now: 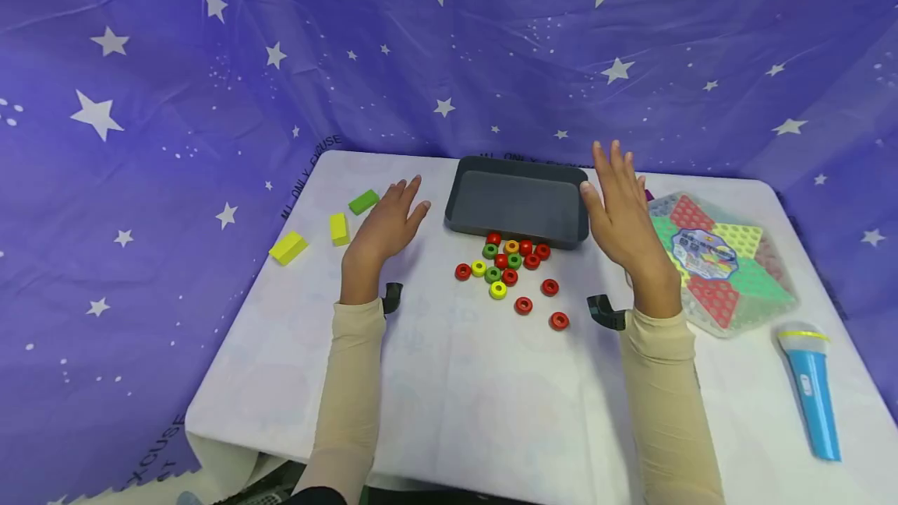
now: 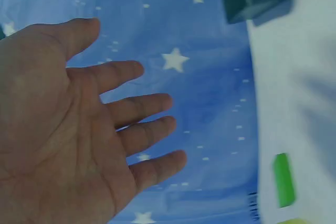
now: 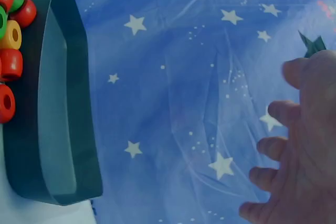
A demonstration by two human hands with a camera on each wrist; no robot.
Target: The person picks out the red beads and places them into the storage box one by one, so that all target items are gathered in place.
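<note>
Overhead: both hands raised, spread flat, gripping nothing.
Left hand [image 1: 388, 226] and right hand [image 1: 620, 207] held well apart, flanking smooth dark rectangular plastic tray [image 1: 517, 201]; glossy round beads [image 1: 509, 270], red, green, yellow and orange, scattered on white tablecloth [image 1: 456, 388] just before tray's front wall.

Open table between tray [image 1: 517, 207] and blocks [image 1: 339, 227]

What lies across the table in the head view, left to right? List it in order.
Yellow block → yellow block on end → green block → left hand → dark tray → right hand → checkers board → blue toy microphone.
</note>
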